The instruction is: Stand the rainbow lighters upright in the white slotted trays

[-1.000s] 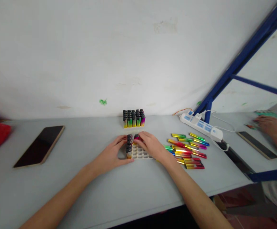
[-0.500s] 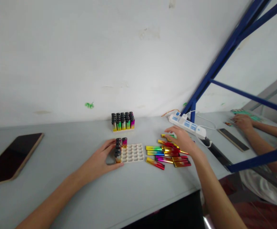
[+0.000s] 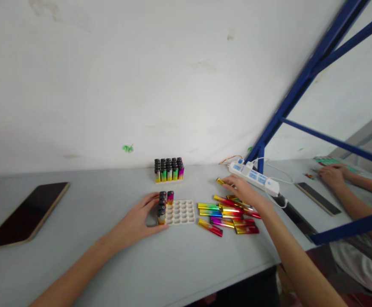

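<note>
My left hand point(image 3: 139, 217) spans the left end of a white tray point(image 3: 190, 214) with rows of round holes, thumb at its front edge and fingers at the back, holding it. A column of black-topped lighters point(image 3: 161, 209) stands upright along that end. A purple-and-orange lighter point(image 3: 170, 198) stands beside the column at the back. My right hand point(image 3: 240, 187) is closed on a golden lighter point(image 3: 220, 181), which sticks out to the left past the fingertips. Below that hand lies a loose pile of shiny coloured lighters point(image 3: 222, 213).
A second tray filled with upright lighters point(image 3: 169, 170) stands by the wall. A white power strip point(image 3: 253, 175) with cables lies behind my right hand, near a blue metal frame point(image 3: 288, 96). At left rests a dark phone point(image 3: 26, 213). Another person's hands point(image 3: 331, 175) are at far right.
My right hand has lifted a golden lighter off the back of the pile and drawn it clear. My left hand stays at the tray. The whole view has shifted slightly.
</note>
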Tool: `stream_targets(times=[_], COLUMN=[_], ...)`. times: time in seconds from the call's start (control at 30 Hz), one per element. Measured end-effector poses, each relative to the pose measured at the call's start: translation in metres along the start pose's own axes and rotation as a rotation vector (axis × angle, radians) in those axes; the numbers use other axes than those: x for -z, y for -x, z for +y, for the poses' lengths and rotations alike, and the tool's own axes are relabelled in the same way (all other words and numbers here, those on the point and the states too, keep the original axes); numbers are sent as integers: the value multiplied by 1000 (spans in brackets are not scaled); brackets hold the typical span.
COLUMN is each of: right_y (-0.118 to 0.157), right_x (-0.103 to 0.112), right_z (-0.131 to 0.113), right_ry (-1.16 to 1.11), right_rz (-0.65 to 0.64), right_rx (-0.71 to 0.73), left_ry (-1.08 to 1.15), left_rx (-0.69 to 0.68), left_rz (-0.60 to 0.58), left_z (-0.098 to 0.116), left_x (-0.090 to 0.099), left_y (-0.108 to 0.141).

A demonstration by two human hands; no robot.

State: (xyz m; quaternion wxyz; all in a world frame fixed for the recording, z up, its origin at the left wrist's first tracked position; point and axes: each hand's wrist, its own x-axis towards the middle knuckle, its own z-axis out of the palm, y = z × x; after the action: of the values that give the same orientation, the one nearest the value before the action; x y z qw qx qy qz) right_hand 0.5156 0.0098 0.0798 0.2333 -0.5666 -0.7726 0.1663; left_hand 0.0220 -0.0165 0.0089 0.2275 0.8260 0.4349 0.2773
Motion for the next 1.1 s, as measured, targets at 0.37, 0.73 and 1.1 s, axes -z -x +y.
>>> stream_targets(times=[0.37, 0.73, 1.1], right_y=[-54, -58, -50], right_x=[-73, -114, -141], right_z=[-128, -162, -159], right_ry=[-903, -1009, -732], right_rz=[218, 107, 221], right_rx=[-88, -157, -199], left_ry=[-57, -89, -85], left_rx=[-15, -68, -81], left_rz=[9, 12, 52], left_z=[-2, 7, 7], left_x=[0, 0, -1], left_y=[1, -11, -18])
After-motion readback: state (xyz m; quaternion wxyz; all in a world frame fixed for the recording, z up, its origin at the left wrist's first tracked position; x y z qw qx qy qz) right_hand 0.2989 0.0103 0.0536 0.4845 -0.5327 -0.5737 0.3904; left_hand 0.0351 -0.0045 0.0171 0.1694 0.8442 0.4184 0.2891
